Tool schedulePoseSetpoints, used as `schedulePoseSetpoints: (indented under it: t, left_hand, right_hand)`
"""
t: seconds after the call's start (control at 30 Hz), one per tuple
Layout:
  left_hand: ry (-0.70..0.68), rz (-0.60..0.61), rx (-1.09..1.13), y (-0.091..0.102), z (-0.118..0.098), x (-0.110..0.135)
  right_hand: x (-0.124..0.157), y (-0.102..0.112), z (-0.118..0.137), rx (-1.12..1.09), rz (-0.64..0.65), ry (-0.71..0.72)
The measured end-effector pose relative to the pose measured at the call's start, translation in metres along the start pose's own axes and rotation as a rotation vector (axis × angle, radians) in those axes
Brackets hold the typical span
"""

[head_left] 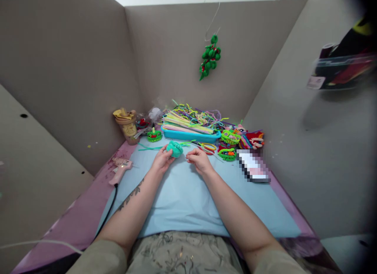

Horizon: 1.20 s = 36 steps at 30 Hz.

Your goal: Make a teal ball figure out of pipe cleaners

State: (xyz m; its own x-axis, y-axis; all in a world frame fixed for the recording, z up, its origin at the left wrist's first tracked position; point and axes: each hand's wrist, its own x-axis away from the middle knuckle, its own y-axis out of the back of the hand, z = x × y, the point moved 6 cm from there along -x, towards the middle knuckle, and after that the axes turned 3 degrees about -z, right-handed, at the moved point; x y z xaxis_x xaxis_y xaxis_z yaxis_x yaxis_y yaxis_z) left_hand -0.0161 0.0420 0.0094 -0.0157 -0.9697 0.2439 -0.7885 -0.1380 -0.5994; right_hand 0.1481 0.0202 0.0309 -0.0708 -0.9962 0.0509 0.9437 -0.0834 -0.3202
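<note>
My left hand [163, 159] is wrapped round a teal pipe-cleaner piece [175, 149], a rounded coiled bundle held above the blue cloth. Just to its right, my right hand [200, 160] is closed in a pinch, apart from the bundle; whatever lies between its fingertips is too small to make out. Behind the hands, loose teal and green pipe cleaners [150, 148] lie on the cloth. A finished-looking green figure with eyes [154, 136] sits beyond my left hand. Right of my right hand is another green figure with an orange part [227, 154].
A blue tray [191, 135] heaped with pipe cleaners stands at the back. Left are a pink glue gun [121, 172] with a black cord and a brown cup [127, 126]. A phone [253, 166] lies right. A green ornament [210, 58] hangs before the panel; a clear bin [338, 71] hangs right.
</note>
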Motion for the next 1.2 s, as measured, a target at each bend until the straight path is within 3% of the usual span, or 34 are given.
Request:
schedulePoseSetpoints:
  t: [0.37,0.5,0.63,0.73,0.83,1.2]
  left_hand:
    - [-0.001,-0.017,-0.015,0.002,0.003,-0.002]
    - [-0.166,-0.039,-0.058,0.003,-0.004,-0.001]
    - [-0.382,-0.025,-0.236,-0.002,-0.011,0.004]
    - [-0.413,-0.023,-0.41,-0.009,-0.01,0.009]
    - [-0.417,0.01,-0.522,-0.016,-0.008,0.015]
    - [-0.502,0.099,-0.684,-0.028,-0.011,0.022]
  right_hand:
    - [-0.008,0.005,-0.012,0.016,0.016,-0.008]
    - [-0.007,0.004,-0.013,0.039,0.013,-0.005]
    - [-0.003,0.0,-0.002,0.222,0.025,0.18]
    - [0.003,-0.002,0.011,0.388,-0.006,0.398]
    - [0.008,-0.003,0.018,0.485,-0.053,0.524]
    - [0.01,-0.007,0.019,0.657,-0.068,0.652]
